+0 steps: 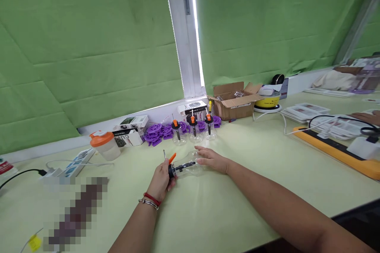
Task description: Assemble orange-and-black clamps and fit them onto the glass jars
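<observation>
A clear bottle (190, 169) lies on its side just over the table, with a black collar, a dark inner tube, an orange lever and a thin metal spout. My left hand (160, 178) is closed round the collar end. At the wide base, my right hand (212, 159) holds the bottle with its fingers and thumb; some of the contact is hidden. Beyond my hands, three similar bottles (194, 128) stand upright in a row, each with an orange-and-black top.
Purple plastic parts (154, 132) lie behind the bottles, near small printed boxes (129, 136). An orange-lidded cup (105, 144) and power strip (78, 162) sit left. At right are an open carton (236, 102), an orange-and-black strip (335, 152) and another person's hand (369, 118).
</observation>
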`<state>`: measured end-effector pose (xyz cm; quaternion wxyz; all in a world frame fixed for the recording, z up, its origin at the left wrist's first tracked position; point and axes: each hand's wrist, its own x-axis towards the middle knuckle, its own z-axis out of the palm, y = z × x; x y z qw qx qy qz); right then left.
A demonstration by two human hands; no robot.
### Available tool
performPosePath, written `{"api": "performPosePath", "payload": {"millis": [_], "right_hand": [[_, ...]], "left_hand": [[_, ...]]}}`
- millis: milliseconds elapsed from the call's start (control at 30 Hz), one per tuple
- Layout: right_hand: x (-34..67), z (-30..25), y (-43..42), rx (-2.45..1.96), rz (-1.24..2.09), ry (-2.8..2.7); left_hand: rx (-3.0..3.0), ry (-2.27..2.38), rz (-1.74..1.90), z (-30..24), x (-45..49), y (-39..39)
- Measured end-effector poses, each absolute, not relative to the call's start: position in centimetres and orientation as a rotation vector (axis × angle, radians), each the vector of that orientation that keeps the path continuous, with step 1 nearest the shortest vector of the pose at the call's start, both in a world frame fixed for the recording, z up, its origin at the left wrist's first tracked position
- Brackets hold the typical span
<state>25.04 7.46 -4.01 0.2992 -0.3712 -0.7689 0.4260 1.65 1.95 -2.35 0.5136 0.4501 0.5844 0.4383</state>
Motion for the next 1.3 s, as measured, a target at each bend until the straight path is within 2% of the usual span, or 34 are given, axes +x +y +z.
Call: {"api": "performPosePath", "payload": {"millis": [133,400,967,1167,1300], "right_hand": [[25.4,-4.1,7.2,-0.868,1.070,-2.056],[24.3,-2.5,5.8,-0.850,0.620,-2.210],[24.6,-3.5,7.3,-0.972,0.934,-2.174],[24.7,-3.2,6.8,-0.958,0.939,-2.151],[24.4,-2.8,5.9,-0.947,0.818,-2.136]], "left_hand": [[1.094,1.388,1.051,-2.6,1.4,2.1],[1.088,1.386,1.050,-2.6,1.4,2.2],[1.073,1.487,1.037,-2.1,2.1,2.0],[1.108,1.482,1.073,-2.5,2.0,2.1],[1.174,1.497,1.095,-2.6,1.9,2.0]]}}
